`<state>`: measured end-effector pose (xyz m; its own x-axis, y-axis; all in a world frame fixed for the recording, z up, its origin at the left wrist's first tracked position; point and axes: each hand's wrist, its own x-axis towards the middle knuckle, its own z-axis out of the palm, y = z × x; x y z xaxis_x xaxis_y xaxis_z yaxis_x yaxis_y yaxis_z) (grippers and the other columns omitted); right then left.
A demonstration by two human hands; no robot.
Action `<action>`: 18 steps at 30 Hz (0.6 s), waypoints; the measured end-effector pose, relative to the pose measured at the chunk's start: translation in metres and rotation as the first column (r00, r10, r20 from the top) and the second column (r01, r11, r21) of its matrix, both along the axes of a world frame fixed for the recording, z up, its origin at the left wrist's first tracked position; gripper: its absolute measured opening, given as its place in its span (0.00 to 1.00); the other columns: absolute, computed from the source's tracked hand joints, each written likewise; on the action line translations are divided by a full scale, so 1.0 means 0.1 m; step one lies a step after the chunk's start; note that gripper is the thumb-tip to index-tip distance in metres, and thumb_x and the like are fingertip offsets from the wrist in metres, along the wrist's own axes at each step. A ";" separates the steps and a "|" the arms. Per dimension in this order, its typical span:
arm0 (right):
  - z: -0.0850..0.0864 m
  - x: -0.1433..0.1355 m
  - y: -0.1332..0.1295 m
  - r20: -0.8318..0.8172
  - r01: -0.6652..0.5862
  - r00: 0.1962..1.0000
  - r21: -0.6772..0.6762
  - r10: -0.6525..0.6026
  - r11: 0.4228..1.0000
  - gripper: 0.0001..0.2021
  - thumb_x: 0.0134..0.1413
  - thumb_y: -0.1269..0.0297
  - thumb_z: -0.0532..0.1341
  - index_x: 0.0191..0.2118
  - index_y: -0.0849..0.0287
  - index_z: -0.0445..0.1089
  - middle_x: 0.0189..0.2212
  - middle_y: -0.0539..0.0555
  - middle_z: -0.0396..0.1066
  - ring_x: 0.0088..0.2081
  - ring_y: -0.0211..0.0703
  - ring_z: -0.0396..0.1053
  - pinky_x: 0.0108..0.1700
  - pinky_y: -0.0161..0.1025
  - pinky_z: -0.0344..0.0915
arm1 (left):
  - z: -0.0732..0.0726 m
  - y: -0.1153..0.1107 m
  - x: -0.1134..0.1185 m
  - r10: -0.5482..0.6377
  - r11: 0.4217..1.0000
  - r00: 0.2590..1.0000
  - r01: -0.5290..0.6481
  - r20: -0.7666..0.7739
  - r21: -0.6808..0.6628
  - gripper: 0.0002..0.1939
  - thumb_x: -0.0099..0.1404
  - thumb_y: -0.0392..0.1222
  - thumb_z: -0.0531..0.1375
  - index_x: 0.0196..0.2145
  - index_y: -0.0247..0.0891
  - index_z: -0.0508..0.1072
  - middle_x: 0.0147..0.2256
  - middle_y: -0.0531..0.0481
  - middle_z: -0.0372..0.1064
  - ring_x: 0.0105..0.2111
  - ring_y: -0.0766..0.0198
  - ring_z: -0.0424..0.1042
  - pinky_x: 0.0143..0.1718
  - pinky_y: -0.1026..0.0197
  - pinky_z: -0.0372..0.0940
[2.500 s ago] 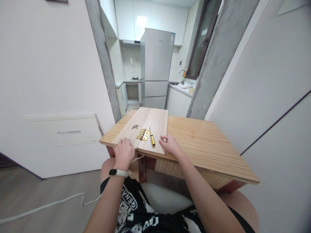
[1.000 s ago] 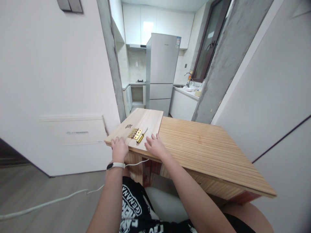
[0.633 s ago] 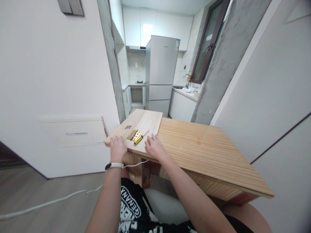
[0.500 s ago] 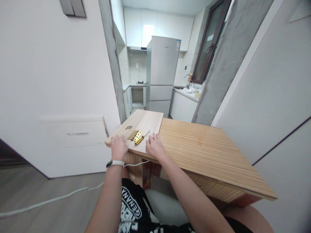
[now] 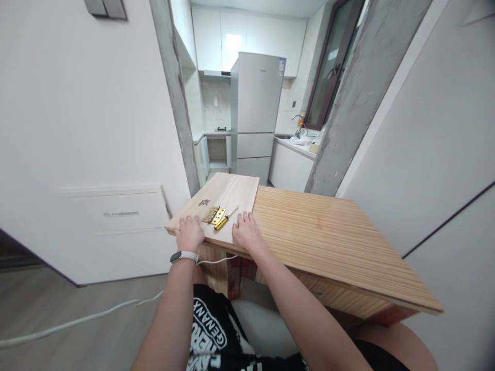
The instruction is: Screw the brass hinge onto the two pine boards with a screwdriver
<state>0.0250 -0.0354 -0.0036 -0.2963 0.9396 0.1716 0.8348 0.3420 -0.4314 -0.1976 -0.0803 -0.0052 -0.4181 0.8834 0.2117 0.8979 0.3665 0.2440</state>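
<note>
Two pale wooden boards lie side by side on the table's left end, the left board [image 5: 217,189] and the right board [image 5: 243,193] meeting at a thin seam. A brass hinge [image 5: 214,215] lies unfolded over that seam. Beside it rests a screwdriver [image 5: 223,221] with a yellow and black handle, its shaft pointing away to the right. A small pile of dark screws [image 5: 204,202] sits on the left board. My left hand [image 5: 189,233] rests on the left board's near edge, fingers stretched out. On the right board's near right corner lies my right hand [image 5: 246,231], fingers extended and holding nothing.
The wood-grain table [image 5: 320,226] extends to the right. A white cable [image 5: 218,261] hangs by its front edge and continues across the floor. Beyond stand a grey refrigerator [image 5: 255,103] and a counter with a sink [image 5: 290,152]. White walls flank both sides.
The view has shifted very slightly. Both hands stay on the boards, and the hinge, screwdriver and screws lie where they were.
</note>
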 end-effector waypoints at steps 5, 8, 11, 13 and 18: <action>0.01 0.09 0.00 0.022 0.012 1.000 0.005 -0.012 1.000 0.33 0.72 0.55 0.49 0.74 0.68 0.58 0.77 0.67 0.49 0.78 0.62 0.42 0.76 0.57 0.41 | 0.02 -0.04 0.10 -0.065 0.998 0.998 0.065 -0.010 -0.017 0.28 0.71 0.34 0.50 0.66 0.44 0.70 0.69 0.33 0.60 0.71 0.33 0.53 0.62 0.23 0.53; 0.01 0.22 0.01 0.042 0.010 0.999 0.007 -0.010 1.000 0.32 0.73 0.55 0.48 0.74 0.66 0.58 0.77 0.67 0.49 0.78 0.61 0.43 0.75 0.58 0.42 | 0.03 -0.10 0.26 -0.089 0.996 0.996 0.089 -0.008 -0.024 0.29 0.72 0.33 0.49 0.67 0.45 0.68 0.71 0.35 0.58 0.72 0.33 0.51 0.62 0.22 0.53; 0.03 0.36 -0.02 0.055 0.020 0.998 -0.003 -0.019 1.000 0.32 0.73 0.54 0.48 0.75 0.64 0.58 0.77 0.66 0.49 0.78 0.60 0.43 0.75 0.58 0.41 | 0.03 -0.17 0.42 -0.112 0.993 0.994 0.112 -0.003 -0.030 0.30 0.72 0.34 0.50 0.69 0.45 0.67 0.72 0.35 0.57 0.72 0.33 0.50 0.62 0.21 0.52; 0.04 0.46 -0.05 0.066 0.021 0.998 -0.006 -0.020 1.000 0.32 0.73 0.54 0.48 0.75 0.64 0.57 0.77 0.66 0.49 0.78 0.59 0.43 0.75 0.57 0.41 | 0.03 -0.22 0.51 -0.122 0.992 0.993 0.122 -0.004 -0.039 0.30 0.72 0.35 0.51 0.69 0.47 0.66 0.72 0.37 0.56 0.72 0.34 0.50 0.63 0.22 0.52; 0.05 0.61 -0.12 0.084 0.015 0.996 -0.006 -0.015 1.000 0.31 0.74 0.54 0.47 0.75 0.64 0.57 0.77 0.64 0.48 0.78 0.56 0.42 0.76 0.55 0.40 | 0.13 -0.23 0.57 -0.138 0.987 0.990 0.138 -0.002 -0.081 0.26 0.71 0.36 0.54 0.64 0.52 0.73 0.66 0.41 0.68 0.68 0.38 0.60 0.64 0.27 0.53</action>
<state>0.0859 -0.0477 0.0015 -0.2953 0.9451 0.1401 0.8731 0.3265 -0.3620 -0.1403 -0.1030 0.0082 -0.2895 0.9468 0.1407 0.9430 0.2569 0.2118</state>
